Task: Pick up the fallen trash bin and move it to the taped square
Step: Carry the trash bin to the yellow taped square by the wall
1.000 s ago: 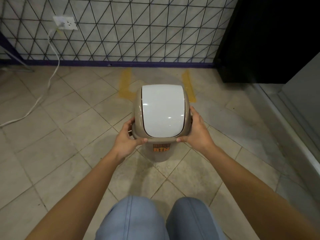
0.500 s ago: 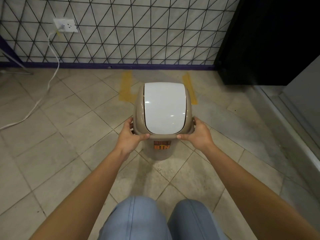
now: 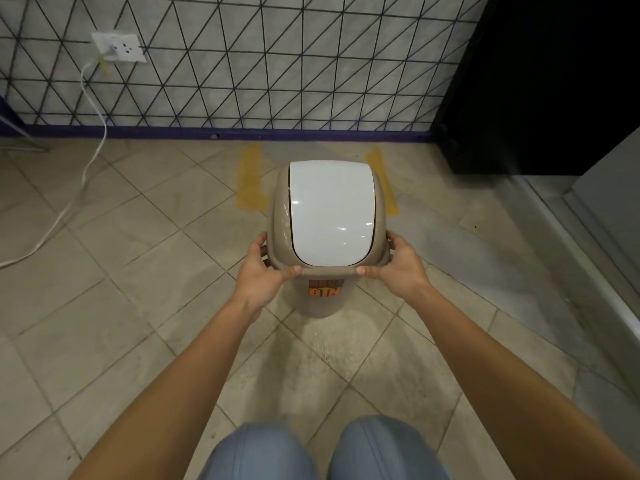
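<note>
Both hands' grip on upright trash bin, arms outstretched.

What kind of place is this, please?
Probably an indoor room or corridor corner: beige tiled floor, a wall socket with a white cable, and yellow tape marks by the wall.

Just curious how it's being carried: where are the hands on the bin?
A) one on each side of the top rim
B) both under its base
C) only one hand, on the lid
A: the left hand and right hand clasp opposite sides of the bin at its top rim.
</note>
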The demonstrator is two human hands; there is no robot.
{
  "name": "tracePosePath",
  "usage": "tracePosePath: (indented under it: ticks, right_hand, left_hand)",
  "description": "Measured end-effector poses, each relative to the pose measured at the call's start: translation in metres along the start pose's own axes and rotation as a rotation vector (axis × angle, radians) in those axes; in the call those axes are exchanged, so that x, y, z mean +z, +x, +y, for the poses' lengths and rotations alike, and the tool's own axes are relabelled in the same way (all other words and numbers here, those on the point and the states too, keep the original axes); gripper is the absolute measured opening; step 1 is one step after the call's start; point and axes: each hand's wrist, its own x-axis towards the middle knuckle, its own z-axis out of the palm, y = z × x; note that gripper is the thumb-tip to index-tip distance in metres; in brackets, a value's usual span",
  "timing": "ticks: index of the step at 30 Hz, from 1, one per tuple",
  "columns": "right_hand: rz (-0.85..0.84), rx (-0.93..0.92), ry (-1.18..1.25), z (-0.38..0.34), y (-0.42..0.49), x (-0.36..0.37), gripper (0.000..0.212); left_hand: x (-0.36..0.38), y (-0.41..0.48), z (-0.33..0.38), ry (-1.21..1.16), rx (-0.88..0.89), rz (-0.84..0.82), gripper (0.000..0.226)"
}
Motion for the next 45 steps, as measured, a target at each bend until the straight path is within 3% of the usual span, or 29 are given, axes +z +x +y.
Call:
tracePosePath:
  ticks: [10, 14, 19, 24, 28, 40, 45]
  right_hand:
    - [0.003, -0.051, 0.054, 0.005, 0.044, 0.007, 0.094]
    - [0.01, -0.099, 0.013, 0.005, 0.057, 0.008, 0.085]
    - [0.047, -0.118, -0.041, 0.006, 0.068, 0.01, 0.08]
    - [0.16, -0.212, -0.082, 0.003, 0.079, 0.009, 0.098]
    - [0.125, -0.273, -0.096, -0.001, 0.092, 0.013, 0.092]
    - [0.07, -0.252, -0.093, -0.018, 0.139, 0.012, 0.086]
    - [0.082, -0.277, -0.069, -0.023, 0.161, 0.016, 0.086]
  left_hand:
    - [-0.003, 0.044, 0.002, 0.015, 0.048, -0.015, 0.094]
    - [0.004, 0.059, 0.006, 0.039, 0.089, 0.005, 0.091]
    - [0.015, 0.071, 0.01, 0.178, 0.198, 0.058, 0.083]
    - [0.02, 0.081, 0.016, 0.444, 0.388, 0.227, 0.082]
    - [0.024, 0.092, 0.022, 0.56, 0.492, 0.219, 0.078]
    - [0.024, 0.136, 0.032, 0.571, 0.473, 0.201, 0.076]
    - [0.021, 0.162, 0.03, 0.467, 0.487, 0.2, 0.077]
